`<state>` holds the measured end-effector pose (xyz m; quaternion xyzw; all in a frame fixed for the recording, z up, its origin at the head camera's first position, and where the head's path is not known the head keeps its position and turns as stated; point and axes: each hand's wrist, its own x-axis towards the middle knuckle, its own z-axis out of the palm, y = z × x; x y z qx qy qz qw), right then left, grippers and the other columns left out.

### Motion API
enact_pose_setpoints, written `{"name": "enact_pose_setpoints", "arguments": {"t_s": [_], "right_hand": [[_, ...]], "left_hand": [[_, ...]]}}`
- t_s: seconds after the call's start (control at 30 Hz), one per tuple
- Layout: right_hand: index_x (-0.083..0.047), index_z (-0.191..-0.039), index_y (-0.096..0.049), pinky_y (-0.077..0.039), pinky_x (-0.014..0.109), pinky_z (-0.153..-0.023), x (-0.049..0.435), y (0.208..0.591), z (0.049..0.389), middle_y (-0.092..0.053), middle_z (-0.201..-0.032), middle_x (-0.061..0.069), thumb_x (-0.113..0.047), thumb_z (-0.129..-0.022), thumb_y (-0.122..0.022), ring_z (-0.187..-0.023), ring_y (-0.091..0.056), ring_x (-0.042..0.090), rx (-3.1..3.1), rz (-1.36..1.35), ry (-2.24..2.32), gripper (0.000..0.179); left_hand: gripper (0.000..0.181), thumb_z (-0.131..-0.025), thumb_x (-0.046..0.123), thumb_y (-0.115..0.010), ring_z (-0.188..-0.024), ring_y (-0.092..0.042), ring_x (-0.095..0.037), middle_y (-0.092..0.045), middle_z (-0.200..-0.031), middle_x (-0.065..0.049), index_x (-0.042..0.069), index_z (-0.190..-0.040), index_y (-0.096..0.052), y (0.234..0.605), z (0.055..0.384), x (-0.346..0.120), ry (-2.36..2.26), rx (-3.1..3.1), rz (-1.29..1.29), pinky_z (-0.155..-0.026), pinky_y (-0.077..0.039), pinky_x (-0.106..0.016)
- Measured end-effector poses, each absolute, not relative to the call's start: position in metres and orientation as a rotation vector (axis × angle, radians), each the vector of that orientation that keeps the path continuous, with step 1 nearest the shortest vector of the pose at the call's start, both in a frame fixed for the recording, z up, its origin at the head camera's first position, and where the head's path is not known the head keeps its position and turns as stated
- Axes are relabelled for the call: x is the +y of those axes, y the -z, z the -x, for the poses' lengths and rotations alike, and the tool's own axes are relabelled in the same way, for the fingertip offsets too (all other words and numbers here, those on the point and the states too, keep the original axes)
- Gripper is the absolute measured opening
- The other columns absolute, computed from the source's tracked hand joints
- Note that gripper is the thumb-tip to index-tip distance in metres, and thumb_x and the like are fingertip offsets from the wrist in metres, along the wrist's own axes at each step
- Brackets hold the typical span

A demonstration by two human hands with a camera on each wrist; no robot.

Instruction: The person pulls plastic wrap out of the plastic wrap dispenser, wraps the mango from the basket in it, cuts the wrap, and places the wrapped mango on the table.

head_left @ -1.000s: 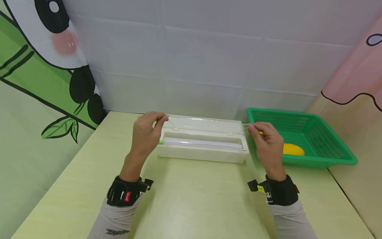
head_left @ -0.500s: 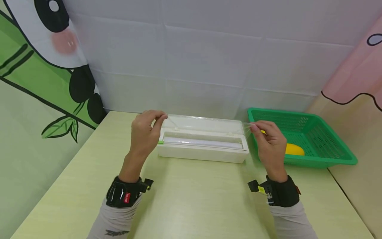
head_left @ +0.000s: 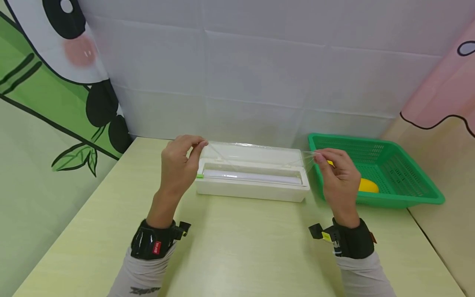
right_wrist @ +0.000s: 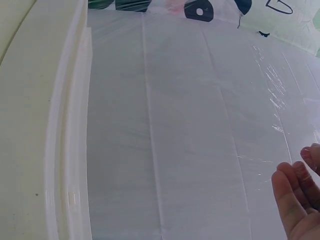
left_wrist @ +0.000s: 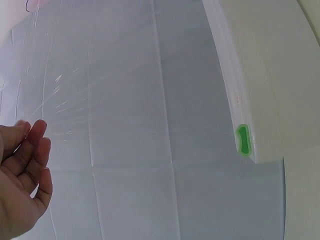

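Observation:
A white cling film dispenser box (head_left: 252, 194) stands on the table with its lid tipped back, a pale roll (head_left: 252, 176) lying inside. A green tab (left_wrist: 243, 139) shows at the box's left end. Clear cling film (head_left: 256, 145) stretches between both hands above the box, visible mainly by its shiny creases. My left hand (head_left: 179, 163) pinches the film's left corner between thumb and fingertips. On the other side my right hand (head_left: 339, 181) pinches the right corner, where the film bunches into folds. In the right wrist view that hand is partly cut off by the frame edge.
To the right of the box sits a green plastic basket (head_left: 404, 200) holding a yellow object (head_left: 368, 186), partly hidden by the right hand. A pale cloth (head_left: 252, 82) hangs behind the table (head_left: 245, 243).
Both hands have drifted slightly apart and upward, the right one further to the right. The film between them is spread a little wider. The box stays put.

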<state>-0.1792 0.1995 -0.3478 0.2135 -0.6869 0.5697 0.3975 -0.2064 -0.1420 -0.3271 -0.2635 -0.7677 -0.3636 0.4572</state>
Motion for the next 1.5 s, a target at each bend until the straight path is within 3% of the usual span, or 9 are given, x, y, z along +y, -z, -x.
{"name": "enact_pose_setpoints", "arguments": {"t_s": [0.4,0.63,0.9,1.1,1.5], "right_hand": [[0.018,-0.104,-0.068,-0.053,0.019,-0.084,0.199,0.345,0.175,-0.064,-0.103,0.007,0.016,-0.09,-0.061,-0.094,-0.064,0.016,-1.697,-0.544,-1.465,0.016],[0.018,-0.103,-0.068,-0.052,0.016,-0.076,0.198,0.343,0.173,-0.065,-0.104,0.006,0.014,-0.09,-0.062,-0.094,-0.064,0.017,-1.687,-0.532,-1.43,0.015],[0.018,-0.101,-0.068,-0.051,0.016,-0.072,0.196,0.337,0.171,-0.065,-0.102,0.007,0.018,-0.088,-0.062,-0.093,-0.064,0.017,-1.665,-0.527,-1.41,0.015],[0.018,-0.1,-0.068,-0.044,0.014,-0.062,0.196,0.335,0.169,-0.065,-0.103,0.005,0.02,-0.087,-0.061,-0.093,-0.065,0.016,-1.663,-0.523,-1.397,0.015],[0.02,-0.097,-0.068,-0.042,0.014,-0.059,0.195,0.331,0.166,-0.067,-0.102,0.005,0.018,-0.087,-0.062,-0.096,-0.064,0.018,-1.615,-0.529,-1.423,0.011]], "left_hand": [[0.005,-0.089,0.001,-0.072,-0.075,-0.063,-0.027,-0.071,-0.084,-0.016,-0.005,-0.09,-0.072,0.321,0.201,-0.141,0.902,-1.88,0.648,-0.073,-0.044,-0.036],[0.007,-0.091,0.002,-0.071,-0.074,-0.063,-0.026,-0.072,-0.083,-0.014,-0.004,-0.089,-0.072,0.32,0.201,-0.143,0.917,-1.852,0.652,-0.072,-0.044,-0.036],[0.004,-0.085,-0.005,-0.074,-0.072,-0.063,-0.026,-0.072,-0.081,-0.013,-0.002,-0.088,-0.073,0.313,0.197,-0.14,0.941,-1.809,0.639,-0.069,-0.043,-0.037],[0.004,-0.085,-0.006,-0.074,-0.073,-0.064,-0.027,-0.072,-0.082,-0.013,-0.002,-0.087,-0.073,0.31,0.193,-0.139,0.937,-1.797,0.631,-0.07,-0.044,-0.037],[0.004,-0.085,-0.006,-0.073,-0.076,-0.066,-0.029,-0.072,-0.083,-0.013,-0.003,-0.088,-0.073,0.308,0.19,-0.139,0.928,-1.773,0.621,-0.072,-0.046,-0.036]]}}
